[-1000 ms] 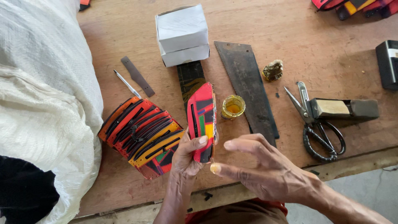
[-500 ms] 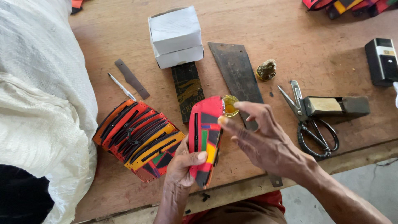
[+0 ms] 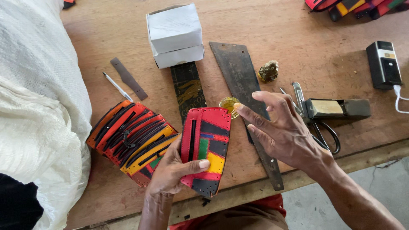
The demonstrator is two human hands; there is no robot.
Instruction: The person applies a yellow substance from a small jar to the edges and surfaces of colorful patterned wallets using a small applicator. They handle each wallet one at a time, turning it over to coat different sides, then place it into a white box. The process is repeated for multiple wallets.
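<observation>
My left hand (image 3: 170,172) holds a red leather piece (image 3: 206,147) with black, green and yellow patches and punched holes along its edge, thumb pressed on its front. My right hand (image 3: 283,130) hovers open to the right of it, its index fingertip at a small round pot of yellow glue (image 3: 228,105) standing on the wooden table (image 3: 277,38). Left of the held piece, a fanned stack of similar red, orange and yellow leather pieces (image 3: 130,138) lies on the table.
A white cardboard box (image 3: 174,34) sits at the back on a dark strip. A rusty saw blade (image 3: 245,100), scissors (image 3: 317,123), a black stapler-like tool (image 3: 336,108), a dark charger (image 3: 383,64) and a white woven sack (image 3: 38,106) surround the work spot.
My right hand has moved up from the leather piece's edge to the glue pot. My left hand has turned the piece so its patched face shows flat.
</observation>
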